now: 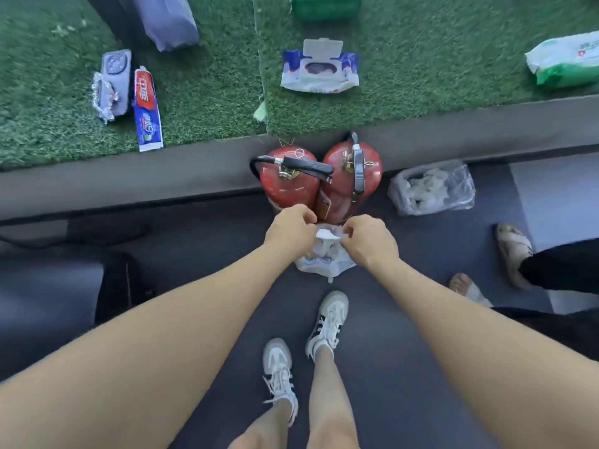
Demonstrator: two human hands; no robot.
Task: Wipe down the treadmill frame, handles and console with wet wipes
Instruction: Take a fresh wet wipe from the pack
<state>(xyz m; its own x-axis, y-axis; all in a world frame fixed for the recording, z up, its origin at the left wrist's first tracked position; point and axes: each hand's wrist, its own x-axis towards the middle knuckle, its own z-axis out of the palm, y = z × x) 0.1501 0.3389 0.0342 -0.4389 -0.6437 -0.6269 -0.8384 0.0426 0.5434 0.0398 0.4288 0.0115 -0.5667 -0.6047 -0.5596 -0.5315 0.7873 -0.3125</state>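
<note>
Both hands, the left hand [290, 230] and right hand [369, 243], pinch a white wet wipe [327, 235] between them above a wipe pack [324, 262]. Just beyond stand two red fire extinguishers [319, 183] against a grass-topped ledge [201, 92].

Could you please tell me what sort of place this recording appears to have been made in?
Probably an indoor gym or fitness room, though no treadmill is clearly in view. Artificial green turf lies beside dark rubbery flooring, and two red fire extinguishers stand at the turf's raised edge.
</note>
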